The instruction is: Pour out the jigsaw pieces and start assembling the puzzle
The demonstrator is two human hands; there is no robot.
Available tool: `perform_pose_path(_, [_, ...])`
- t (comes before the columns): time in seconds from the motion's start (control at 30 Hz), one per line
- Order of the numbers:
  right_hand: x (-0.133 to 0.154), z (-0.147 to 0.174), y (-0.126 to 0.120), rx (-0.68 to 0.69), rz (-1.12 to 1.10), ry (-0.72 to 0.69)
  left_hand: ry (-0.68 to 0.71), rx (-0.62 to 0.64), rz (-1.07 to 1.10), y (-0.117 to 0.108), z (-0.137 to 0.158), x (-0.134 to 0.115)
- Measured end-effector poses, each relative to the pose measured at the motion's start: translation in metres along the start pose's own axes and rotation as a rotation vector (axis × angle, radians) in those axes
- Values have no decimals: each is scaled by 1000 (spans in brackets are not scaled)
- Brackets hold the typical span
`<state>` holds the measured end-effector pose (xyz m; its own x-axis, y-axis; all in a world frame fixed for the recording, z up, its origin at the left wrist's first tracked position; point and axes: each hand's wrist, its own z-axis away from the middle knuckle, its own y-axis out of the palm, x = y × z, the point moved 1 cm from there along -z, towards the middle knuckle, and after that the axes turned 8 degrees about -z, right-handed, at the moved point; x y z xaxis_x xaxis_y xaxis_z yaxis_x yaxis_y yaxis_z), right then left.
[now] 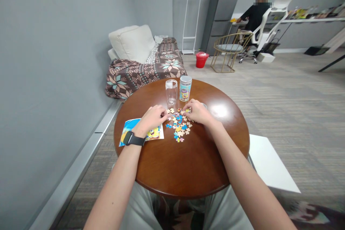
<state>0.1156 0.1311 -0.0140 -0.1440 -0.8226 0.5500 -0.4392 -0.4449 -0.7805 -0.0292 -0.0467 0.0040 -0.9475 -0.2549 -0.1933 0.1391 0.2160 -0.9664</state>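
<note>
Loose jigsaw pieces (179, 128), some blue or yellow and others plain tan, lie in a pile on the round brown table (185, 165). My left hand (154, 118) rests at the pile's left edge, its fingers bent and thumb apart, with nothing visible in it. Under that wrist is a printed cartoon sheet (131, 124), partly covered. At the pile's upper right, my right hand (198, 112) has thumb and fingers closed around a yellowish jigsaw piece (188, 110). Behind the pieces stand a clear jar (171, 93) and a cartoon-printed jar (185, 89).
A round clear lid (204, 106) shows partly behind my right hand. Beyond the table are a couch with a patterned cover (145, 75), a red bin (201, 59) and a wire chair (230, 48). Another person (256, 16) is at the far counter. A white panel (271, 161) is at the right.
</note>
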Motion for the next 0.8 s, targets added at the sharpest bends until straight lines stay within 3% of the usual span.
perform_pose_path(0.1, [2,-1,-1,-18,-23,-23,-33,-53,24,-2,0,-2])
perform_pose_path(0.23, [6,-2,-2,-46,-54,-83,74,-22,80,-2,-2,-11])
perform_pose_path(0.43, [12,1,-2,62,-48,-86,156,64,100,2,-2,-19])
perform_pose_path(0.8, [7,2,-12,180,11,-13,138,-15,200,-1,-1,-20])
